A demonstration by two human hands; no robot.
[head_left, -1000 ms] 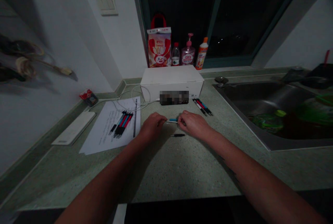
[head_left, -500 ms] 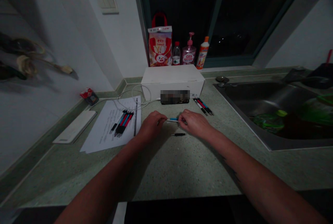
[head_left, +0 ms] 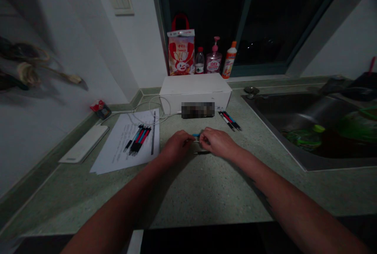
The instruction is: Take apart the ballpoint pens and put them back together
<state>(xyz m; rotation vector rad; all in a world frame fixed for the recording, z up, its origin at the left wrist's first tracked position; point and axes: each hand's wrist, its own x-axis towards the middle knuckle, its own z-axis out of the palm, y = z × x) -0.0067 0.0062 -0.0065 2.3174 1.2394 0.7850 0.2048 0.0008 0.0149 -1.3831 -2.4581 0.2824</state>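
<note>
Where it shows, rod [head_left: 196,141] looks thin, white.

head-worn camera, facing forward, angled down

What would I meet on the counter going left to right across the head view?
Flat white case → pile of pens on the paper → left hand → right hand → metal sink.

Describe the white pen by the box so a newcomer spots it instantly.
Start at the long white box in front of the bottles. By its front right corner, a small group of pens lies side by side. The white pen is leftmost; its neighbours have red and blue barrels.
</note>
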